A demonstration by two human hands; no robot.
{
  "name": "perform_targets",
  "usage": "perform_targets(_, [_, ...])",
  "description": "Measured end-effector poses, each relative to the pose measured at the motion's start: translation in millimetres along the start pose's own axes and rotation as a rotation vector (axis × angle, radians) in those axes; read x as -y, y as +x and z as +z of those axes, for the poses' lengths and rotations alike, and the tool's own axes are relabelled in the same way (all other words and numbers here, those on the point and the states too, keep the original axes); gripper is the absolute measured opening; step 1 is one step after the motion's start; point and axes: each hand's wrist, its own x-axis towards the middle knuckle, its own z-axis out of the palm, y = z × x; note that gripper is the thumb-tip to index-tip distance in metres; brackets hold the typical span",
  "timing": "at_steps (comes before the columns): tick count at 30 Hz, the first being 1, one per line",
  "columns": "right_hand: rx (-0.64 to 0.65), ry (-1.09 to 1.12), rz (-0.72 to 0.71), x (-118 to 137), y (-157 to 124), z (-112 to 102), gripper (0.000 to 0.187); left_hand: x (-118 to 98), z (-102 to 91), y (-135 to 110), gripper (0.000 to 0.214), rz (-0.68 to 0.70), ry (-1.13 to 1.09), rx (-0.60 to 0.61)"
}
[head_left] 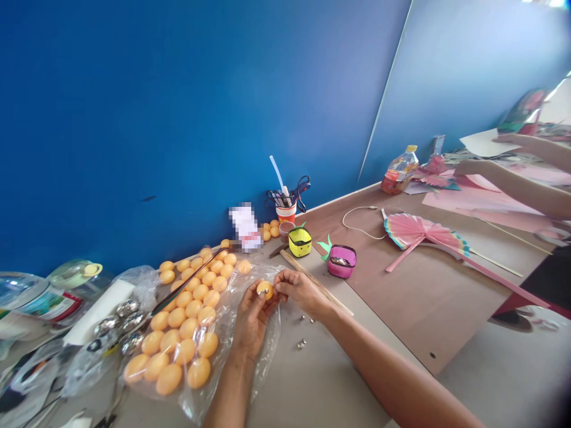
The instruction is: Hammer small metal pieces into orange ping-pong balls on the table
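Observation:
My left hand (252, 321) is closed around an orange ping-pong ball (266, 286), with a small shiny silver piece showing on the ball's front. Beside it, my right hand (300, 289) is pinched, its fingertips close against the ball's right side; what they hold is hidden. Left of my hands, a clear plastic bag (243, 297) spreads beneath and around many more orange balls (188, 328). A few small silver beads (301, 343) lie on the grey table just below my right wrist. Thin wooden sticks (307, 274) rest behind my right hand.
Yellow (300, 242) and purple (342, 261) small containers stand behind, near a cup of tools (286, 209). Metal balls (128, 307) and plastic bottles crowd the left. To the right lies a pink paper fan (417, 232); another person's arms (499, 181) reach over pink paper.

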Motion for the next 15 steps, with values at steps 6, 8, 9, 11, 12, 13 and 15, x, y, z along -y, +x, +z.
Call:
perform_targets(6, [0.035,0.021,0.021,-3.5,1.5,-1.9,0.020,1.3,-1.7,0.6,0.047,0.000,0.004,0.008])
perform_targets(8, [0.020,0.013,0.026,-2.9,1.0,-1.4,0.018,1.6,-1.6,0.5,0.046,0.003,0.001,0.006])
perform_targets(9, [0.013,0.003,0.027,-2.6,0.7,-0.9,0.017,1.7,-1.3,0.4,0.045,0.003,0.001,0.003])
perform_targets(11, [0.005,-0.019,0.025,-2.1,0.3,0.2,0.015,1.7,-0.6,0.1,0.044,0.002,-0.001,-0.002])
perform_targets(12, [0.002,-0.026,0.025,-1.9,0.1,0.7,0.015,1.7,-0.2,0.0,0.044,0.000,-0.001,-0.003])
perform_targets(13, [0.002,-0.031,0.026,-1.8,0.0,1.1,0.014,1.7,0.1,-0.1,0.044,0.000,-0.001,-0.005])
perform_targets(15, [0.006,-0.031,0.034,-1.7,-0.2,1.6,0.014,1.6,0.7,-0.1,0.046,0.001,0.005,-0.013])
